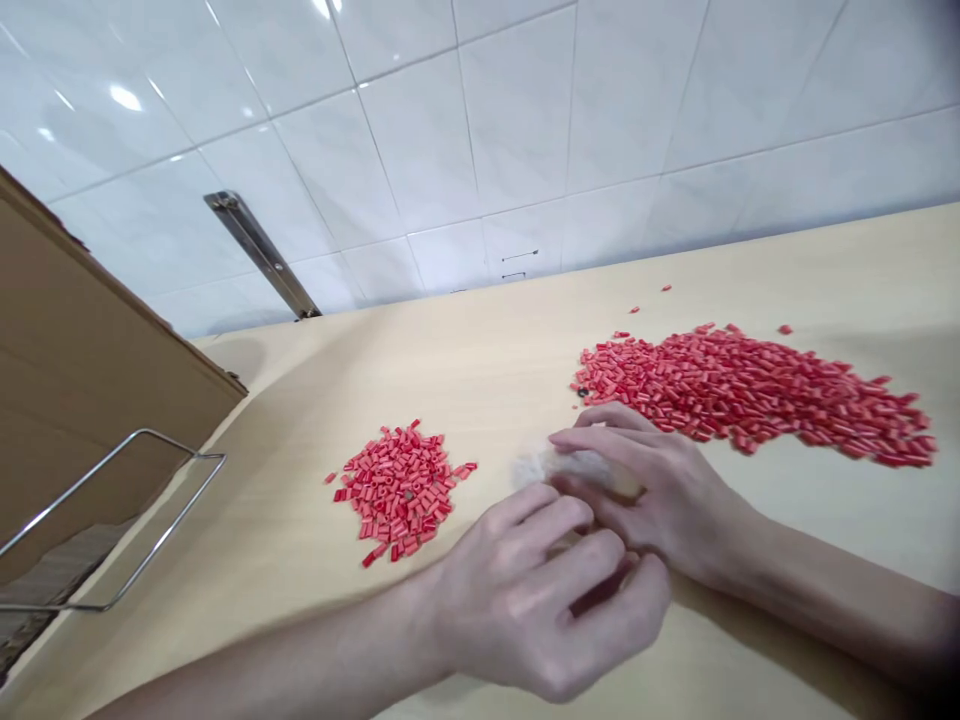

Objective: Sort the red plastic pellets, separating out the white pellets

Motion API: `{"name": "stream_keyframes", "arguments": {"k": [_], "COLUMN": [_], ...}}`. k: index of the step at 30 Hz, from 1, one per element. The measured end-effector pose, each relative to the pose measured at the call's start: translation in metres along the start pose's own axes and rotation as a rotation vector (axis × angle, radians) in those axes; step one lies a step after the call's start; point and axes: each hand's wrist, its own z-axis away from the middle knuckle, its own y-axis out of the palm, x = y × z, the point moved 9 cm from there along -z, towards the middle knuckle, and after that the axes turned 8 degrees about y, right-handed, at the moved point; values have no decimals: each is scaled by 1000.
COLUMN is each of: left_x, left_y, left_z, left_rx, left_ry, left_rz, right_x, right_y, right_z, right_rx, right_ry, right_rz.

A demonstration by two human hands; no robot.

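Observation:
Both hands meet over the table, just right of its middle. My right hand point(660, 490) is closed around what looks like a small clear plastic bag point(534, 468), blurred and crumpled, that sticks out to the left of the fingers. In front of it, nearer to me, my left hand point(540, 600) has its fingers curled inward against the right hand; whatever they grip is hidden. Left of the hands lies a small heap of short red tube pieces point(401, 485). A larger, longer heap of the same red pieces point(735, 385) spreads behind and to the right of my right hand.
The pale wooden table point(465, 370) runs back to a white tiled wall point(517, 130). At the left stand a cardboard box point(90, 360) and a bent metal wire frame point(161, 550). A metal bar point(262, 250) leans near the wall. A small black piece point(583, 393) lies beside the larger heap.

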Motion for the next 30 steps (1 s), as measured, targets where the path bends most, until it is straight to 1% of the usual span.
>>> {"name": "stream_keyframes", "arguments": {"k": [2, 4, 6, 7, 8, 9, 11, 12, 13, 15, 16, 18, 20, 22, 24, 26, 30], "left_x": [4, 18, 43, 58, 76, 90, 111, 118, 124, 130, 129, 120, 107, 94, 87, 91, 112], "left_y": [2, 0, -8, -15, -18, -19, -15, -15, -18, -21, -22, -20, -16, -12, -11, -17, -37], "left_z": [5, 9, 14, 19, 26, 34, 50, 58, 65, 75, 78, 80, 74, 62, 51, 47, 62], "left_rx": [22, 43, 58, 65, 109, 172, 373, 430, 448, 455, 452, 459, 468, 474, 469, 441, 420], "left_ry": [-57, -170, -359, -477, -614, -716, -842, -880, -909, -933, -932, -912, -873, -808, -744, -736, -836], "left_rz": [-56, -74, -57, -48, -23, 12, 103, 139, 146, 146, 145, 162, 192, 250, 318, 319, 160], "right_x": [4, 6, 7, 7, 8, 8, 7, 6, 4, 2, 1, 0, 0, 0, 0, -1, -3], "right_y": [4, 5, 4, 4, 3, 0, -6, -8, -10, -11, -11, -9, -9, -9, -9, -9, -10], "right_z": [1, 1, 0, -1, -2, -3, -5, -6, -6, -8, -8, -8, -8, -8, -8, -8, -8], "right_rx": [50, 60, 54, 49, 37, 18, -32, -55, -69, -73, -65, -50, -45, -38, -36, -44, -61], "right_ry": [-61, -82, -74, -67, -59, -53, -22, -1, 22, 54, 63, 72, 82, 83, 82, 93, 104], "right_rz": [-12, -25, -14, -8, -9, -20, -50, -62, -69, -72, -73, -80, -89, -98, -107, -114, -122]}}
